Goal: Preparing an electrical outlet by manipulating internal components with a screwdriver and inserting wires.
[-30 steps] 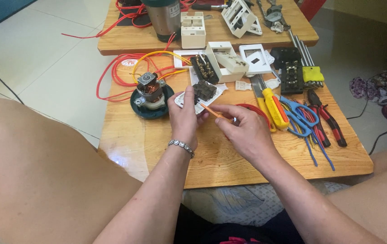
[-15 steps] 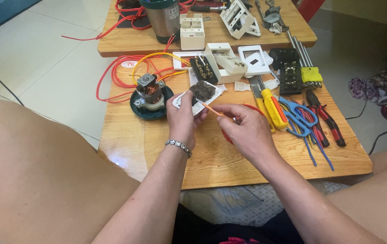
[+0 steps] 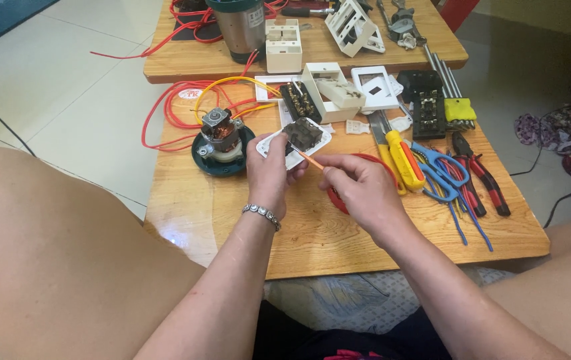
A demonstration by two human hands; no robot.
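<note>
Lower frame: bare knees and forearms, cut off by the edges.

Centre, on the near wooden worktop (image 3: 245, 233): left hand (image 3: 267, 175), bracelet at the wrist, its grip closed around a white switch plate (image 3: 297, 141) with a dark module on its back. The lower part of the plate is hidden behind the fingers.

Just right of it: right hand (image 3: 360, 190), grip pinched on a thin orange wire (image 3: 310, 160) whose tip meets the dark module. Whether the tip sits inside a terminal cannot be made out.

Behind the right hand: a red coil, mostly hidden.

Left of centre: small motor (image 3: 219, 140) on a dark round base, red and yellow leads trailing.

Right: yellow-handled screwdriver (image 3: 400, 155), blue scissors (image 3: 440, 175), red pliers (image 3: 482, 175).

Upper frame: second worktop (image 3: 185, 63) with a metal cylinder (image 3: 239, 28), its top cut off, and white socket boxes (image 3: 283, 45).
</note>
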